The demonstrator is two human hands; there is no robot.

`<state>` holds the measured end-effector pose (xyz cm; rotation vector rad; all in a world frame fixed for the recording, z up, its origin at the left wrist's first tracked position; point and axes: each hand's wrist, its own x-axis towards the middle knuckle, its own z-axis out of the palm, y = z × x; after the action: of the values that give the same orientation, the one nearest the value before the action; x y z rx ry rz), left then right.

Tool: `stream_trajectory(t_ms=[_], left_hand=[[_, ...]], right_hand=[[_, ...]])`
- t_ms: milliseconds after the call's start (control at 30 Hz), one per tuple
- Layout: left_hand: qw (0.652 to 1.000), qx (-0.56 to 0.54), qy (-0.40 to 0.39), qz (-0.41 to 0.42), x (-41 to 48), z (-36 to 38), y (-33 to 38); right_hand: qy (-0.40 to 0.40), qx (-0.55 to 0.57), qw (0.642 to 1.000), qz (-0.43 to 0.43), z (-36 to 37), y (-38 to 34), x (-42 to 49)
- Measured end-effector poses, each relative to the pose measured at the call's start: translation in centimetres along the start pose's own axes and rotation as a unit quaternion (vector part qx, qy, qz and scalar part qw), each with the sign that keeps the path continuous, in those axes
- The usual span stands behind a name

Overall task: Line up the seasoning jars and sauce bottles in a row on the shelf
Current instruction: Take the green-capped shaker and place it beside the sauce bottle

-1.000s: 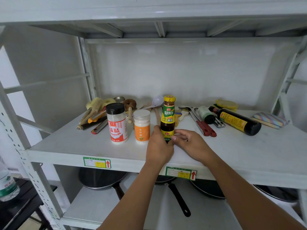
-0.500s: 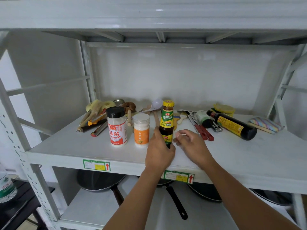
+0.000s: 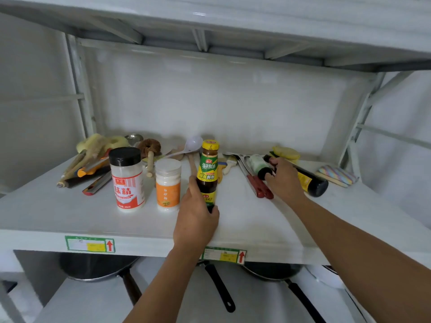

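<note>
Three containers stand in a row near the front of the white shelf (image 3: 256, 224): a black-capped jar with a red label (image 3: 127, 180), a white jar with an orange label (image 3: 168, 185), and a brown sauce bottle with a yellow cap (image 3: 208, 164). My left hand (image 3: 196, 220) grips the lower part of that upright brown bottle. My right hand (image 3: 283, 180) is further right, its fingers curled around the neck of a dark sauce bottle (image 3: 310, 183) lying on its side. A small green-and-white bottle (image 3: 255, 163) lies right beside those fingers.
Brushes and wooden utensils (image 3: 93, 159) are piled at the back left, with a white spoon (image 3: 193, 144) behind the row. Red-handled tongs (image 3: 258, 190) lie near my right hand. A yellow sponge (image 3: 286, 152) and striped cloth (image 3: 335, 176) sit far right. Pans (image 3: 98, 266) rest on the shelf below.
My right hand let go of the brown bottle and moved right and back to the lying dark bottle. My left hand stayed on the brown bottle.
</note>
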<state>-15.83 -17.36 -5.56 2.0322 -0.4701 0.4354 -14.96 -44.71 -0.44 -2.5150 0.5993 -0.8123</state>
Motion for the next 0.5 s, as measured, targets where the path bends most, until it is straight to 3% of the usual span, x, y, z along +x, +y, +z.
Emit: stream_trajectory(t_ms=[200, 400, 500], left_hand=[[1.0, -0.003, 0.009, 0.012, -0.1, 0.4, -0.2], [0.999, 0.005, 0.029, 0.013, -0.4, 0.4, 0.1], [0.999, 0.0, 0.036, 0.015, -0.5, 0.3, 0.3]], right_hand=[[-0.008, 0.003, 1.0, 0.018, 2.3, -0.2, 2.4], [-0.005, -0.115, 0.993, 0.017, 4.3, -0.2, 3.8], [-0.013, -0.123, 0.992, 0.032, 4.7, 0.2, 4.5]])
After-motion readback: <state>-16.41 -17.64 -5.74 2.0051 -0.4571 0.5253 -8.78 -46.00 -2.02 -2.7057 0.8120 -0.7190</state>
